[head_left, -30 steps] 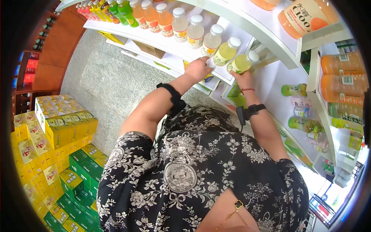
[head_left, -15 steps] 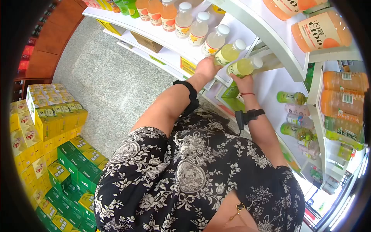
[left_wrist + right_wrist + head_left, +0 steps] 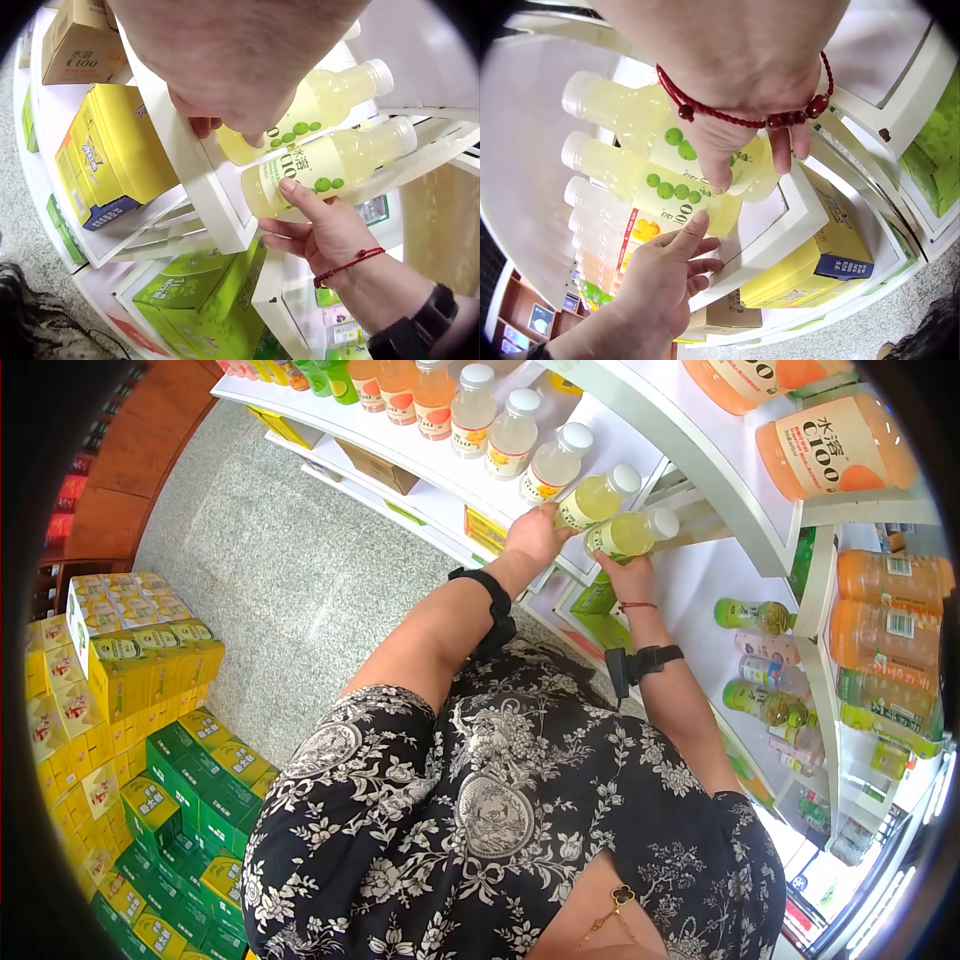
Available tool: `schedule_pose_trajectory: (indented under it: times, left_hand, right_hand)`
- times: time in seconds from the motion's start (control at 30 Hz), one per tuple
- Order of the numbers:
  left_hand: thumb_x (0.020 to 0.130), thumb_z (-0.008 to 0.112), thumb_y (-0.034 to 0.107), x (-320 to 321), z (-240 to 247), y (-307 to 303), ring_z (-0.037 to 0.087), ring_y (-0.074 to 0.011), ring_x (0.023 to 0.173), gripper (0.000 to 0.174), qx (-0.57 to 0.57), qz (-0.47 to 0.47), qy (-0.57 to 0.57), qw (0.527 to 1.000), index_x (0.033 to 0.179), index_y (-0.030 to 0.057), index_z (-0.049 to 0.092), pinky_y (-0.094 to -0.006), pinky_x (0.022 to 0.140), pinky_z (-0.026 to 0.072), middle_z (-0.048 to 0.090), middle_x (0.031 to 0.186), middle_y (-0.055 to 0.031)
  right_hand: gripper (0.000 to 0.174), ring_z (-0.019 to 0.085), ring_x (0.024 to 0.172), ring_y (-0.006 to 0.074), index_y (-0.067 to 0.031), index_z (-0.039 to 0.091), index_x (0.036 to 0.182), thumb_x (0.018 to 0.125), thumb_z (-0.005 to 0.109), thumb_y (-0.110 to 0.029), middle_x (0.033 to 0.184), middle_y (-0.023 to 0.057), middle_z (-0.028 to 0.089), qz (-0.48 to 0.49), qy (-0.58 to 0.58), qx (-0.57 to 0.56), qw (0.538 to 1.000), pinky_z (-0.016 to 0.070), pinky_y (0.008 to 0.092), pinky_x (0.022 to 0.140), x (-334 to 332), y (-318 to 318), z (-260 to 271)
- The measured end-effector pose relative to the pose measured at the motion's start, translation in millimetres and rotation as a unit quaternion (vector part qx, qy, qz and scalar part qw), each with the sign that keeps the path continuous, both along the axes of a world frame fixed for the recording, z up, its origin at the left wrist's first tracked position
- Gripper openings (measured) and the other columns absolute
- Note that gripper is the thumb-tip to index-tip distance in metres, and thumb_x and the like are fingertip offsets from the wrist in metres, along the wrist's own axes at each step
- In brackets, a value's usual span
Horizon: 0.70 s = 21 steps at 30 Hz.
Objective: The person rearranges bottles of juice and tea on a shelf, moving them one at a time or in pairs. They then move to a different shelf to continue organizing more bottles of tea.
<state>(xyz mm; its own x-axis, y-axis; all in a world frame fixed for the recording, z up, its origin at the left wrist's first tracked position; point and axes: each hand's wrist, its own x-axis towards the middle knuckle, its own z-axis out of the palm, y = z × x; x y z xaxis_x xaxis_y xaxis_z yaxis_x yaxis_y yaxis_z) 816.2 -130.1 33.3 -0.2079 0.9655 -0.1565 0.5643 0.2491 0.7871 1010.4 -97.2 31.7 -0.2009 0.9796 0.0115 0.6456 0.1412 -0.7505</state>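
Note:
Two pale yellow-green drink bottles with white caps stand side by side at the near end of a white shelf (image 3: pixel 480 478). My left hand (image 3: pixel 538 538) holds the lower part of the inner bottle (image 3: pixel 592 498), its thumb (image 3: pixel 694 229) on the label with green fruit. With its fingers low around the end bottle (image 3: pixel 625 535), my right hand (image 3: pixel 628 575) grips it at the shelf corner. The right thumb (image 3: pixel 300 195) lies across that label in the left wrist view. Both bottles lean close together there, and my left fingers are partly hidden behind the wrist.
Clear drink bottles (image 3: pixel 512 432) and orange ones (image 3: pixel 434 405) continue the row. Large orange bottles (image 3: pixel 828 450) stand on a higher shelf. Below are a yellow carton (image 3: pixel 112 150) and a green carton (image 3: pixel 202 300). Stacked yellow and green boxes (image 3: pixel 205 780) occupy the floor at left.
My left hand has gone from the shelf edge by the clear bottle to the inner yellow-green bottle. The right hand keeps its grip on the end bottle. The head view has shifted slightly.

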Motion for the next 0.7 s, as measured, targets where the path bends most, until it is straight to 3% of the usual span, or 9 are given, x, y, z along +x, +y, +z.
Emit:
schedule_pose_trajectory:
  times: [0.1,0.17,0.3,0.43,0.5,0.7]
  left_hand:
    - [0.078,0.067,0.032,0,-3,0,0.062,-0.0355,0.091,0.041,0.022,0.008,0.001,1.000,0.103,0.0007,0.055,-0.0422,0.079,0.0494,0.064,0.093,-0.0208]
    - [0.077,0.067,0.032,1,-5,1,0.063,-0.0312,0.092,0.053,0.007,0.012,0.008,1.000,0.120,0.0044,0.054,-0.0388,0.080,0.0497,0.066,0.095,-0.0163]
    - [0.077,0.067,0.031,1,-6,1,0.062,-0.0309,0.094,0.052,0.003,0.010,0.006,1.000,0.120,0.0045,0.053,-0.0386,0.081,0.0493,0.065,0.097,-0.0163]
    - [0.077,0.068,0.031,3,-10,0,0.060,-0.0306,0.099,0.055,0.004,0.017,-0.005,1.000,0.121,0.0043,0.051,-0.0384,0.084,0.0479,0.063,0.103,-0.0166]
    - [0.076,0.068,0.032,4,-9,-1,0.059,-0.0309,0.101,0.056,0.003,0.018,-0.006,1.000,0.122,0.0036,0.050,-0.0384,0.085,0.0474,0.061,0.106,-0.0175]
    - [0.075,0.070,0.032,7,-14,-4,0.056,-0.0346,0.105,0.055,0.014,0.026,0.003,1.000,0.115,-0.0001,0.050,-0.0391,0.089,0.0464,0.056,0.112,-0.0217]
  right_hand:
    - [0.053,0.061,0.099,0.0224,-0.0014,0.057,0.115,0.070,0.078,-0.021,0.108,0.0117,0.064,0.001,0.009,0.005,1.000,0.0478,0.0338,0.085,-1,0,0]
    - [0.053,0.061,0.099,0.0223,-0.0013,0.057,0.115,0.070,0.078,-0.020,0.108,0.0117,0.064,-0.003,0.003,-0.002,1.000,0.0478,0.0336,0.085,-1,0,1]
    - [0.055,0.062,0.099,0.0262,-0.0054,0.057,0.113,0.066,0.080,-0.023,0.106,0.0124,0.065,-0.008,0.013,-0.021,1.000,0.0488,0.0355,0.084,0,0,1]
    - [0.054,0.063,0.098,0.0244,-0.0052,0.058,0.113,0.066,0.080,-0.021,0.106,0.0113,0.065,0.002,0.042,-0.017,0.999,0.0488,0.0344,0.084,0,1,3]
    - [0.050,0.062,0.095,0.0210,-0.0003,0.058,0.112,0.070,0.078,-0.018,0.105,0.0114,0.065,0.019,0.045,-0.017,0.999,0.0490,0.0325,0.083,0,0,6]
    - [0.051,0.063,0.096,0.0229,-0.0036,0.059,0.110,0.066,0.080,-0.019,0.105,0.0109,0.066,0.016,0.036,-0.018,0.999,0.0487,0.0339,0.084,2,4,-1]
